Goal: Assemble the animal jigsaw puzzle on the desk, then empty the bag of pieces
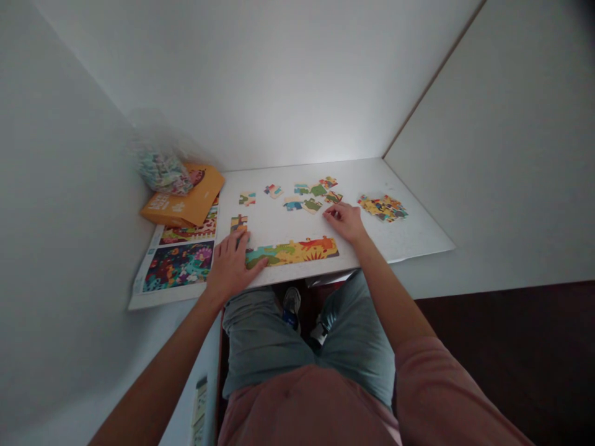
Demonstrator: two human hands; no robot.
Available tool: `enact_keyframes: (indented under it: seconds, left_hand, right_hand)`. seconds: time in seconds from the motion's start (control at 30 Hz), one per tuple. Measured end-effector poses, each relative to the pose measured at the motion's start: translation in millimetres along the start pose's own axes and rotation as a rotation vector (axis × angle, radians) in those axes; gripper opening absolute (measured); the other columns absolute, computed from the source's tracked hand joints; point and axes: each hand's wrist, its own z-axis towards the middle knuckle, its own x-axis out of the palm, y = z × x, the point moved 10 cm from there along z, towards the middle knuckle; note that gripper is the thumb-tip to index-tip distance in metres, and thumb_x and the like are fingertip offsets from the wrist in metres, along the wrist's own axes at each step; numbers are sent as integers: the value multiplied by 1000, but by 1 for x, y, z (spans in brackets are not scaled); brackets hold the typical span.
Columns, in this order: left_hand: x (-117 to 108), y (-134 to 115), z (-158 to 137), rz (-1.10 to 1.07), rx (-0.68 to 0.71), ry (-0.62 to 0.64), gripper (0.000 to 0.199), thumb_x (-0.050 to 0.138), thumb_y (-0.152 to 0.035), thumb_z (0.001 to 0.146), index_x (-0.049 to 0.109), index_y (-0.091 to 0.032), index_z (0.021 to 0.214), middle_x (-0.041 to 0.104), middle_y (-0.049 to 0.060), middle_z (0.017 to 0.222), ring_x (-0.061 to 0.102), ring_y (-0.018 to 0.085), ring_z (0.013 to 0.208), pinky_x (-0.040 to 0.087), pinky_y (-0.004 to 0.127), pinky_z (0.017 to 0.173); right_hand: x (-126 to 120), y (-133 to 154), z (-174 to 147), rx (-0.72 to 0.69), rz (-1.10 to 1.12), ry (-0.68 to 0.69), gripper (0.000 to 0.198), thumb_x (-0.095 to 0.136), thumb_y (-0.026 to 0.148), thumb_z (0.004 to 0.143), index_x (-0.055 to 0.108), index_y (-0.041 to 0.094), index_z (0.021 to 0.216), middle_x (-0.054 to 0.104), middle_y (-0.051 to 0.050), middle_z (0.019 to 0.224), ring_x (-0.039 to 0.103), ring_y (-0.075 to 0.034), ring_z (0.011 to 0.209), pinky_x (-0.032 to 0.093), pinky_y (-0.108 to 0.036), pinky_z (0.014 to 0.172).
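Colourful card, jigsaw strip (311, 248), one: lying joined along the near edge of the white desk (409, 238), just below the centre of the frame. Upright end section (239, 222), one: standing off the strip's left end, its join hiding under the hand. Left hand (231, 263): resting palm down left of centre, fingers spreading flat, touching both sections and clasping nothing. Right hand (346, 222): hovering or resting right of centre, fingers curling together beside the loose pieces; whether they are gripping one, cannot tell. Green pieces (312, 205), with blue and red-orange neighbours: lying scattered at upper centre, apart from the strip. Single corner-like piece (247, 199) and pale pair (273, 191): lying further left. Mixed heap (383, 207): lying unsorted at right of centre. Orange packet (204, 192), clear bag (165, 170) and printed sheets (181, 266): occupying the left of the frame. Condition, by judgement: an early stage; one edge and part of a side are showing as assembled, while the upper scatter and the whole heap are awaiting placement.
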Motion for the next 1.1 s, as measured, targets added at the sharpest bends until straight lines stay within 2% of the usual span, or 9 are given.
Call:
enact_keyframes:
  seconds: [0.1,0.23,0.37,0.47,0.6,0.73,0.8,0.97,1.1]
  left_hand:
    - [0,0,0,6,-7,-2,95,65,-82,117,56,-29,195,57,24,201,53,58,187,43,84,154]
    - [0,-1,0,20,-6,1,97,63,-83,117,58,-24,195,55,26,201,53,58,187,45,82,154]
    - [-3,-2,0,8,1,-22,93,66,-80,117,58,-32,196,59,22,200,55,59,185,47,86,150]
    - [-5,-3,-1,-2,4,-35,90,66,-78,117,57,-37,196,61,20,198,58,58,183,48,89,148]
    - [-7,-1,-1,0,-15,-28,91,64,-79,116,57,-36,196,61,22,198,58,59,182,49,89,146]
    - [-7,0,-2,3,-44,2,91,65,-79,115,57,-35,195,60,22,199,58,58,183,49,88,147]
    - [-7,0,-2,12,-53,9,90,64,-78,115,57,-35,195,60,22,199,58,58,184,50,87,147]
    - [-9,-1,-3,35,-60,20,90,69,-74,115,55,-38,196,61,21,198,58,58,183,52,86,146]
    - [-10,-1,-3,55,-60,33,89,66,-74,116,52,-38,196,61,23,197,60,60,180,51,90,144]
  right_hand:
    - [-1,0,-2,89,22,9,18,72,38,115,83,31,104,94,-17,123,85,-43,122,55,-67,122]
    - [-4,3,-6,137,8,-10,14,73,36,113,84,30,108,93,-18,125,83,-43,125,50,-67,124]
    - [-7,4,0,150,-18,-32,16,73,35,113,87,28,116,94,-18,127,82,-43,128,46,-67,126]
    - [-16,-1,24,179,-79,-64,21,71,35,114,87,27,123,93,-21,136,79,-45,136,44,-67,129]
    - [-29,-15,69,315,-242,-111,42,68,41,120,84,17,150,81,-31,165,72,-49,152,42,-66,133]
    - [-19,-29,95,437,-336,-45,62,71,53,122,78,5,162,68,-40,178,66,-55,162,42,-67,136]
    - [-13,-36,100,457,-333,-25,61,70,53,124,80,7,161,69,-39,178,66,-54,164,44,-67,137]
    - [0,-47,108,409,-258,-10,42,74,47,121,84,17,148,80,-30,166,70,-50,160,44,-65,139]
    - [1,-58,109,437,-158,-58,54,86,45,113,78,18,160,81,-29,166,71,-50,158,44,-66,138]
